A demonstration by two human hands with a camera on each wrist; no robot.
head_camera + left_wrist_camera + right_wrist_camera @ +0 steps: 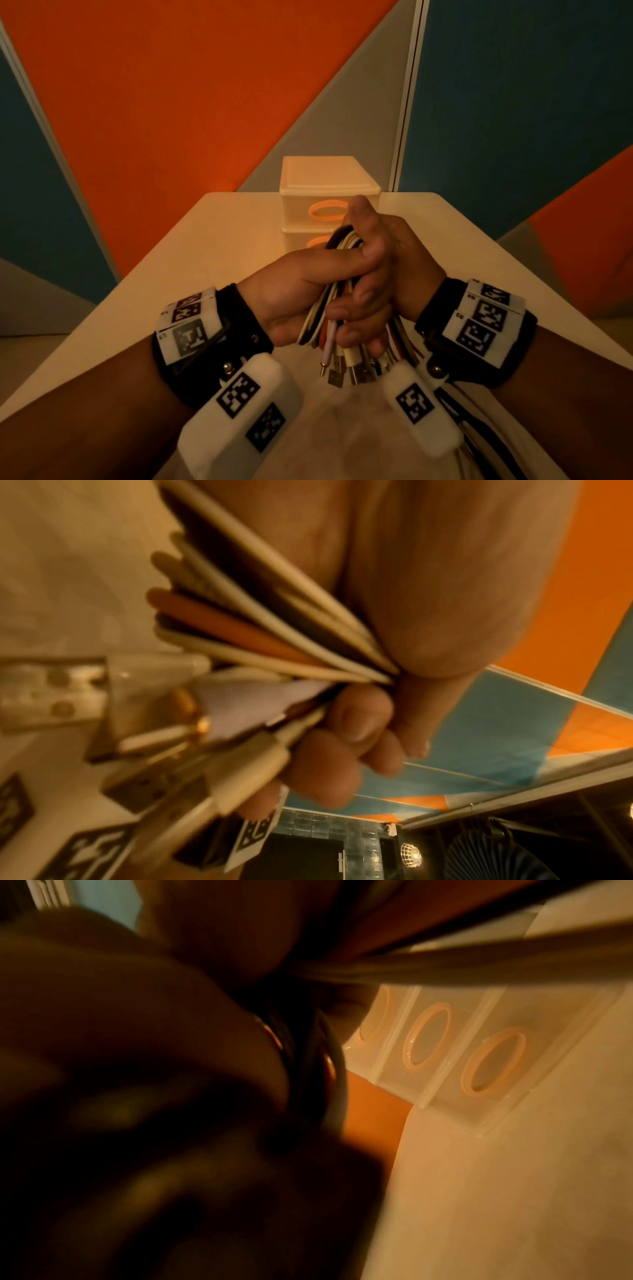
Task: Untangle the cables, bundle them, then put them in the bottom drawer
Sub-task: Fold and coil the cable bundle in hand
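The cables (342, 308) are gathered into one folded bundle above the table's (205, 240) near edge, left hand (301, 287) and right hand (380, 274) both clasping it, while the drawer unit (325, 192) beyond looks closed, so stowing remains.

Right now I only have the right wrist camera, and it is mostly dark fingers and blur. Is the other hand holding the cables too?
Observer: Yes. In the head view the left hand grips the bundle of white, black and orange cables together with the right hand.
Operator: Where are the ends?
Observer: The metal plug ends hang below both hands, toward the person.
Operator: And the drawers?
Observer: The cream plastic drawer unit stands behind the hands, at the far edge of the pale table.
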